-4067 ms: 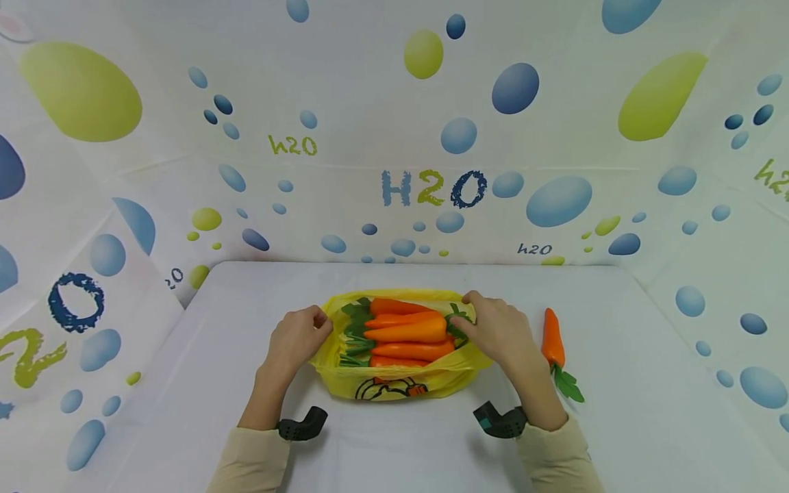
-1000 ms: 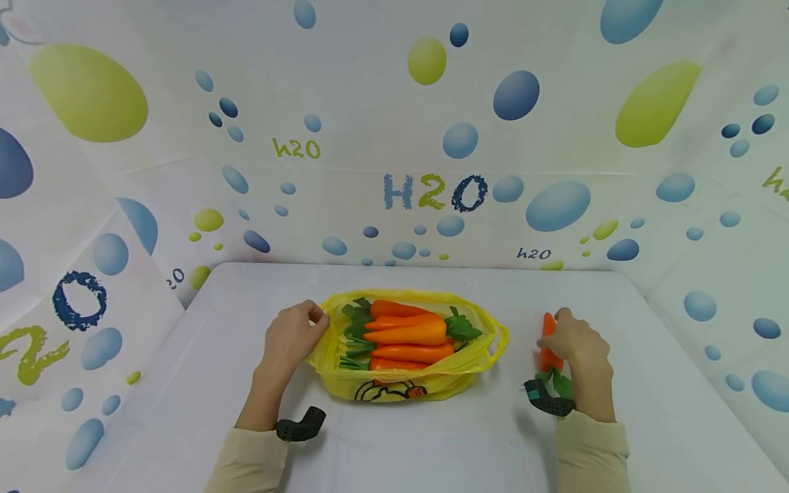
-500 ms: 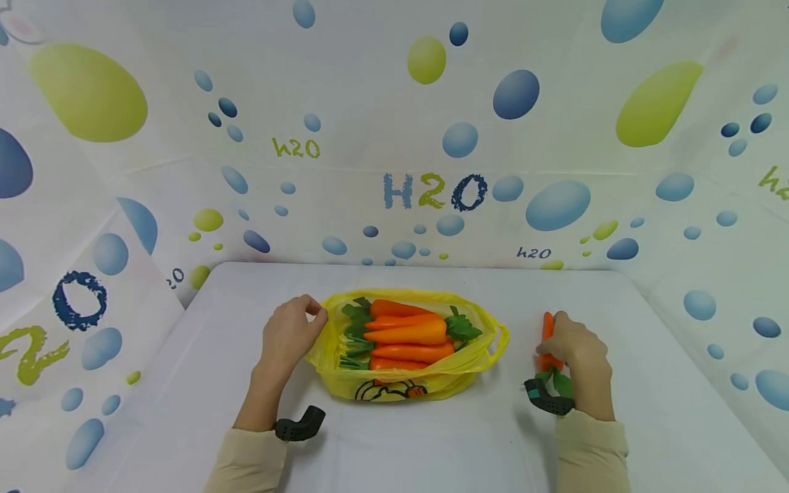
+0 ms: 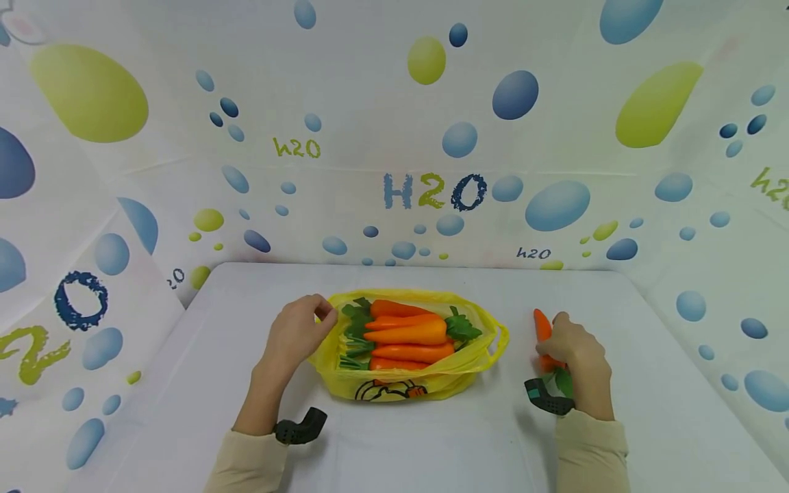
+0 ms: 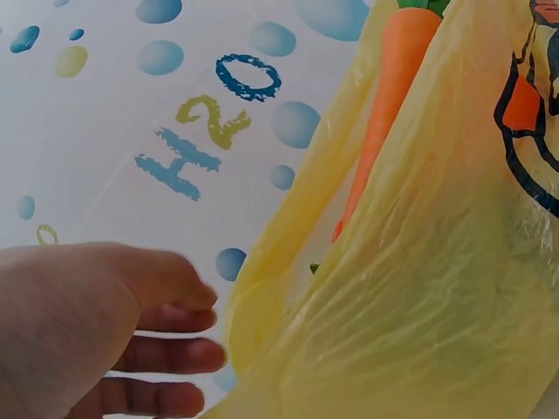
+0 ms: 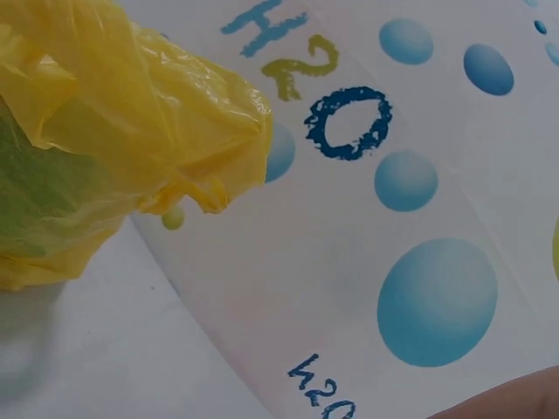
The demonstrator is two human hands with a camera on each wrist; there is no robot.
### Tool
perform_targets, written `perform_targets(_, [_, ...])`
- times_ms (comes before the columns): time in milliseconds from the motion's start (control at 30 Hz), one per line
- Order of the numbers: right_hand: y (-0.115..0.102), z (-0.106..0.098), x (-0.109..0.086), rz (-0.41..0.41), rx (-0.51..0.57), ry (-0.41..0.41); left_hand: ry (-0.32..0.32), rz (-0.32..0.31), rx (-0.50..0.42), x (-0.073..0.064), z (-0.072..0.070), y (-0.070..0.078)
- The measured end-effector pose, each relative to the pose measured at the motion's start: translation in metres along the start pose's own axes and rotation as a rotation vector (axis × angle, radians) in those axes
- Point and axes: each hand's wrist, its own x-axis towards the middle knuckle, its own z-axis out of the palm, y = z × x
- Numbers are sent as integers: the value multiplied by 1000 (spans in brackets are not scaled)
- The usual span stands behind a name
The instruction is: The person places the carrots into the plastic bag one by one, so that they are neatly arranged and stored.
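Note:
A yellow plastic bag (image 4: pixel 407 383) lies with its mouth wide, holding several orange carrots (image 4: pixel 407 333) with green leaves. My left hand (image 4: pixel 297 334) is at the bag's left rim; in the left wrist view its fingers (image 5: pixel 175 353) are loosely bent beside the yellow plastic, with nothing visible between them. To the right of the bag, my right hand (image 4: pixel 576 346) grips a single carrot (image 4: pixel 542 324), its tip pointing away and its leaves partly hidden under the wrist. In the right wrist view only an edge of the hand (image 6: pixel 507 401) shows, and the carrot is out of sight.
The bag's handle loop (image 4: pixel 501 346) sticks out to the right, toward the right hand. A white table (image 4: pixel 425 452) carries everything. Behind it rises a white backdrop (image 4: pixel 345 89) printed with blue and green drops. Each wrist wears a black camera (image 4: pixel 302 426).
My right hand has left the bag's right rim and taken hold of the lone carrot, whose tip has now tilted left. My left hand has shifted slightly right at the bag's left rim.

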Motion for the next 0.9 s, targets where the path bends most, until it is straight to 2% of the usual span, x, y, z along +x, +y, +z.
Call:
perform_targets(133, [-3,-1,2,17,22,44,-37,37,2,0,-1,2])
perform_targets(267, [-5,-4,2,-9,69,148,-17,39,11,-1,-4,2])
perform_targets(400, [-11,-6,0,-64,143,274,9,40,18,-3,-8,2])
perform_targets(567, [-23,-11,-11,-156,243,448,-1,42,22,-4,-11,4])
perform_targets(700, [-33,-15,-24,-222,308,552,-7,50,49,-5,-13,5])
perform_targets(800, [-41,-16,-33,-271,348,614,-49,55,55,-4,-14,5])
perform_targets(900, [-51,-16,-41,-332,370,687,-133,67,34,-4,-14,6])
